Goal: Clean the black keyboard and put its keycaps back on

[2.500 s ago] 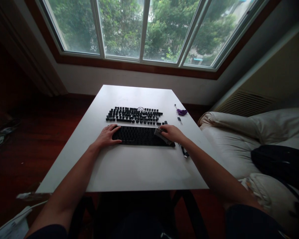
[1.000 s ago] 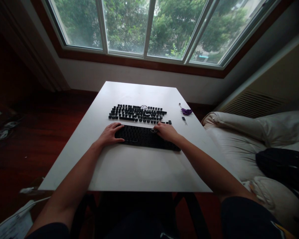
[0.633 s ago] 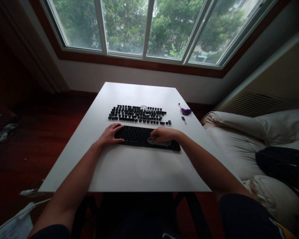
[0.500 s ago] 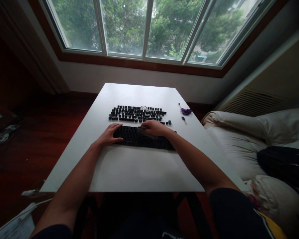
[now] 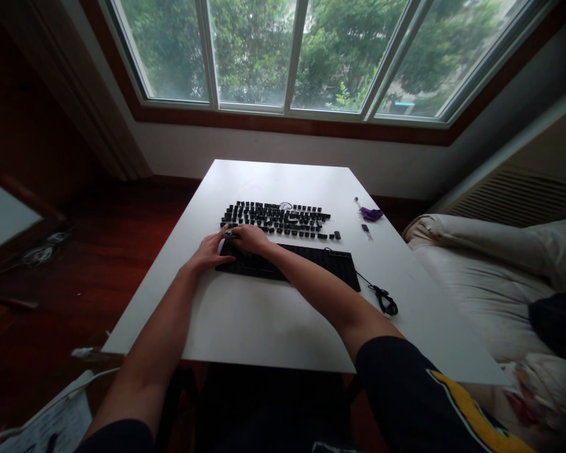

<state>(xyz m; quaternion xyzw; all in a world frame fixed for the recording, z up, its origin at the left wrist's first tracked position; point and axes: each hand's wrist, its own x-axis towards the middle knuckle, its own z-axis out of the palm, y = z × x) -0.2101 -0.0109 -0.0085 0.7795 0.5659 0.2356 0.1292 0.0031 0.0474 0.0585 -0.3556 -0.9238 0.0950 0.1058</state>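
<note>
- keyboard (image 5: 326,259) sits mid tabletop (image 5: 264,324), long axis left-right, mostly lying right of both hands
- left hand (image 5: 209,250) is nearest its left end, thumb and fingers spread on it
- right hand (image 5: 249,240) is there too, closed on what looks like greyish cloth (image 5: 229,234)
- loose keycaps (image 5: 277,214) just past the far edge

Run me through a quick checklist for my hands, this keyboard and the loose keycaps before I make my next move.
1. Left hand on the keyboard: ok, at its left end.
2. Grey cloth in the right hand: ok, though mostly hidden by the fingers.
3. Hands clear of the loose keycaps: cannot tell, they overlap in view.
4. Cable clear of the hands: ok, bundled to the right of the keyboard.
5. Keyboard's left end free of dust: cannot tell, too dark and partly covered.
</note>
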